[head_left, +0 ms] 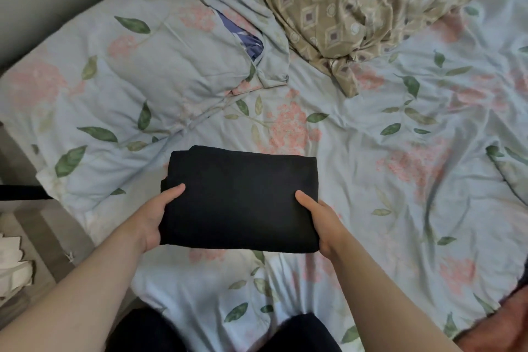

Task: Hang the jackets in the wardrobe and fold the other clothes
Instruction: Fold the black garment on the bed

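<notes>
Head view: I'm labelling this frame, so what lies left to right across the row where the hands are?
In order: left hand → black garment → right hand, each hand gripping one end of it.

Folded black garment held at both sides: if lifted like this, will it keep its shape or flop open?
The folded black garment is soft cloth, so it would probably sag in the middle between the left hand and right hand. Its layered edge at the upper left looks loose and may slip open. It seems light for its bulk.
</notes>
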Motion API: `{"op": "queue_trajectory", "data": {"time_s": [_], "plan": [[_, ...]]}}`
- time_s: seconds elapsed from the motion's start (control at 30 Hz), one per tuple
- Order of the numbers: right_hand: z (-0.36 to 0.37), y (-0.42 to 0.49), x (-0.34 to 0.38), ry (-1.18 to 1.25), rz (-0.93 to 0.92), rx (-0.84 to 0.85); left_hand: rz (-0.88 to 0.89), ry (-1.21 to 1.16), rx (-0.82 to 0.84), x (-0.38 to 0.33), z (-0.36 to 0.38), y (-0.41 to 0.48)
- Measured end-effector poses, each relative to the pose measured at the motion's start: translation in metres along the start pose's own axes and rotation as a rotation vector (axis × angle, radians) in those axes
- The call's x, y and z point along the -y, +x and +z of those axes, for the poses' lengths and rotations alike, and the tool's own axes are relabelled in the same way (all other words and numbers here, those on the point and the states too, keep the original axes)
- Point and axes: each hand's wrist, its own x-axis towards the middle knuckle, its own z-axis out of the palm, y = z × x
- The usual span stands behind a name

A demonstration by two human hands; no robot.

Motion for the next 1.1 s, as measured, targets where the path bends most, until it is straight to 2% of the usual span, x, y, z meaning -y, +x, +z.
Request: {"op": "queue_trajectory", "data": {"time_s": [0.33,0.5,0.7,0.97,1.1], "plan": [[0.001,-0.103,0.058,-0.089,-0.268,0.164,0.23,-0.264,-0.066,0.018,-0.003,-0.143],[0.025,-0.162,0.098,-0.187,-0.302,0.28,0.329,-0.399,-0.087,0.025,-0.014,-0.217],[0.076,-0.233,0.132,-0.298,-0.412,0.342,0.43,-0.52,-0.14,0.019,-0.035,-0.285],[0.18,-0.311,0.117,-0.391,-0.473,0.434,0.508,-0.685,-0.227,0.02,-0.133,-0.356],[0.242,-0.345,0.085,-0.447,-0.496,0.434,0.635,-0.738,-0.311,0.032,-0.203,-0.389]]}}
